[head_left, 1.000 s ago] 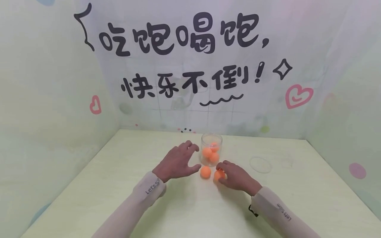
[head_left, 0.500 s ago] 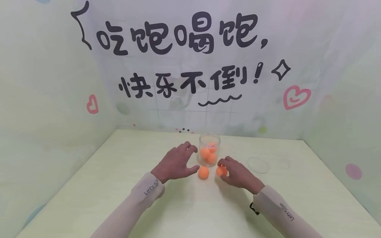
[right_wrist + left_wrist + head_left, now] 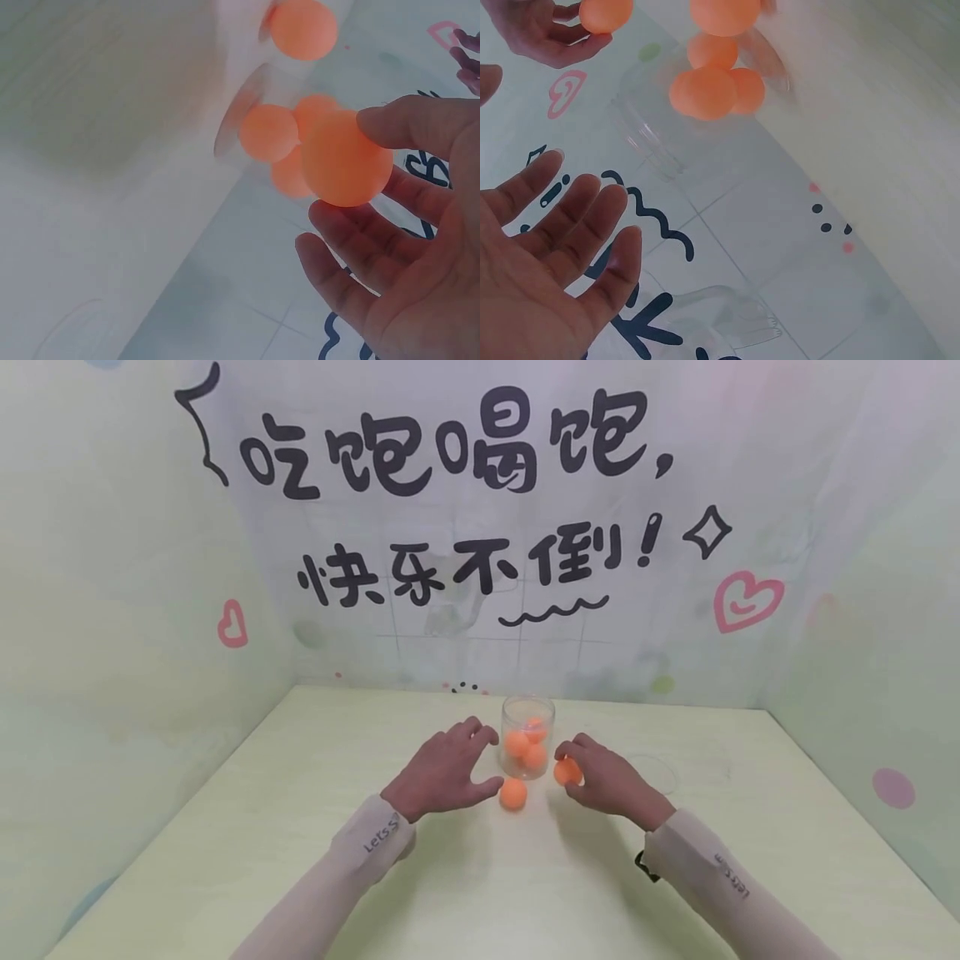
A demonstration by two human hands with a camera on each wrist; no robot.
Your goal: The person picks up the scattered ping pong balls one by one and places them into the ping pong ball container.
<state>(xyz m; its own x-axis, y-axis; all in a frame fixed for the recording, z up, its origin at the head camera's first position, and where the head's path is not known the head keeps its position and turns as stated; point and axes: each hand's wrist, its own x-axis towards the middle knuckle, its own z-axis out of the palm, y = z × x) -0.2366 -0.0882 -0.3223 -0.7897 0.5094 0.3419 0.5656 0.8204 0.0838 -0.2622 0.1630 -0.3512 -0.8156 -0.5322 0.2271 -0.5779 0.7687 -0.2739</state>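
Observation:
Between thumb and fingertips my right hand [image 3: 611,779] pinches an orange ball [image 3: 346,159], lifted off the table to the right of a clear jar [image 3: 528,714]. The jar stands upright and uncovered, with several orange balls [image 3: 517,744] inside. Just in front of it another orange ball [image 3: 513,794] lies on the table. My left hand [image 3: 448,768] hovers at the jar's left side, its fingers spread and relaxed, holding nothing. Its thumb tip is close to the loose ball; whether they touch I cannot tell. The left wrist view shows that palm [image 3: 532,300] bare.
A thin clear round lid [image 3: 660,774] lies flat on the pale table [image 3: 480,893], partly behind my right hand. Behind the jar rises a printed curtain [image 3: 450,652] with large dark lettering. Similar curtains close off the left and right sides.
My right hand has raised the ball from the table and carried it up and slightly right, beside the jar. The left hand and the loose ball have stayed in place.

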